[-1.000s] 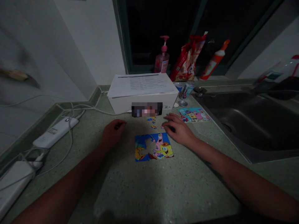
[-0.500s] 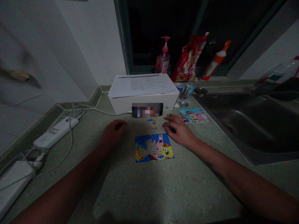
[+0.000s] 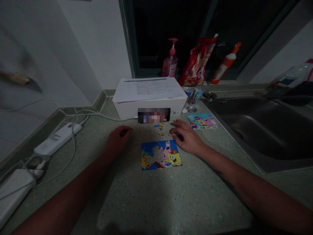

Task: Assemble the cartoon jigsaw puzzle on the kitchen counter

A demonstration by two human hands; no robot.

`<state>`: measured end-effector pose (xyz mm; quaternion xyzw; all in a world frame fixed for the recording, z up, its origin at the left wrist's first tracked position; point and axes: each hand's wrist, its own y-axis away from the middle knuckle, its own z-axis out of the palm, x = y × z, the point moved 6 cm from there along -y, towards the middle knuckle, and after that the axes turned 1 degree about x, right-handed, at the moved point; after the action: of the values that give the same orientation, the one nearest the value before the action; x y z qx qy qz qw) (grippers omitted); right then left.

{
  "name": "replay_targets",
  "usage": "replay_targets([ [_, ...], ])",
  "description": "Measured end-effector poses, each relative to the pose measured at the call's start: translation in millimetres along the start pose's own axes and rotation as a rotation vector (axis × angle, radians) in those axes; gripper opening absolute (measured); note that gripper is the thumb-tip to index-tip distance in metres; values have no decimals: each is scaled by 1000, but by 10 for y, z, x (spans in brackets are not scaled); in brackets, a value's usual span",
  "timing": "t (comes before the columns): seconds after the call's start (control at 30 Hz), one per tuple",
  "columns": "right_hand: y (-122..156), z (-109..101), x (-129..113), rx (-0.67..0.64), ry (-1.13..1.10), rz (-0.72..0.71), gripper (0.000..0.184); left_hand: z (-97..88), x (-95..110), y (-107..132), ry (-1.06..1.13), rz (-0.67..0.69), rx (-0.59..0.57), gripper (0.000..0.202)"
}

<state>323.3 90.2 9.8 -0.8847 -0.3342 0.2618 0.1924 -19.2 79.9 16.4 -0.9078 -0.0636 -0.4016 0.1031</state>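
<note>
A jigsaw puzzle (image 3: 174,159) with a blue background and cartoon figures lies flat on the counter, a gap showing in its upper middle. My right hand (image 3: 186,135) rests beyond its right corner, thumb and index finger closing on a small puzzle piece (image 3: 170,134) at the counter surface. Left of that piece lies a loose puzzle piece (image 3: 161,133), and several more loose pieces (image 3: 159,125) sit behind it. My left hand (image 3: 118,138) rests on the counter left of the puzzle, fingers curled in, nothing visible in them.
A phone (image 3: 154,115) leans against a white box (image 3: 150,104) with paper on top. A picture card (image 3: 203,121) lies near the sink (image 3: 264,127). Cans (image 3: 196,95) stand beside the box. Power strips (image 3: 57,138) and cables run along the left.
Both hands stay almost where they were. The right thumb and index finger shift only slightly at the small piece. The puzzle and the loose pieces look the same.
</note>
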Motion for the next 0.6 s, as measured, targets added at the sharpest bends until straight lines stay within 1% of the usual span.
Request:
replay_targets([
  [0.17,-6,2,-2,-11,1,-4,14,-3,15,0,-8,3,8,24],
  [0.3,-8,5,3,-9,6,2,13,-9,27,6,-11,5,0,24],
  [0.6,-8,4,46,2,-6,55,5,-6,32,15,-7,-10,2,25],
])
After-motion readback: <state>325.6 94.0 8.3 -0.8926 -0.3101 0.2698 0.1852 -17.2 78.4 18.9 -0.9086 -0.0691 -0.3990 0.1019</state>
